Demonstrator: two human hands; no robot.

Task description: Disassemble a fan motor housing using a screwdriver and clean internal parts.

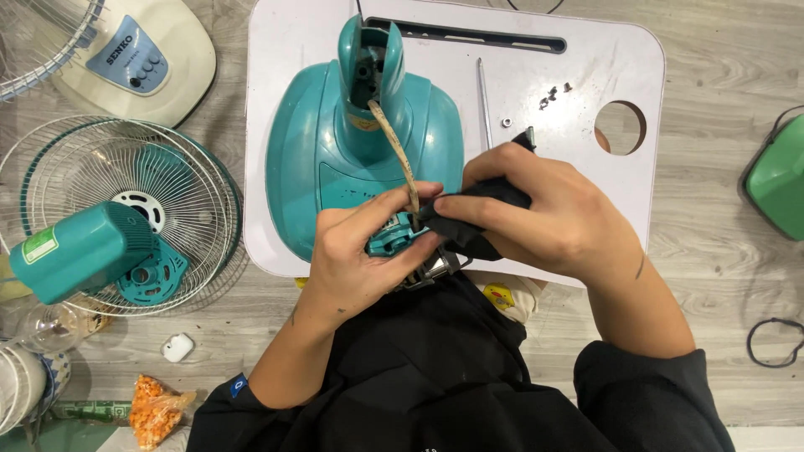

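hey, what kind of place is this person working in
Probably a home floor used as a small fan repair spot. A teal fan base lies on a white lap tray with loose screws, and a wire fan guard rests on the wood-look floor.

This looks like a home floor used as a small repair spot — pale wood-look flooring (720, 218) with a white lap tray (586, 59) set on it as a bench. Fan parts lie all around: a teal fan base (318, 142), wire guards (193, 167), a teal motor housing (84, 249), a cream fan base (142, 59). Loose screws (548, 96) and a thin screwdriver (484, 100) sit on the tray — beside household bits like a snack bag (155, 406) and an earbud case (177, 347).
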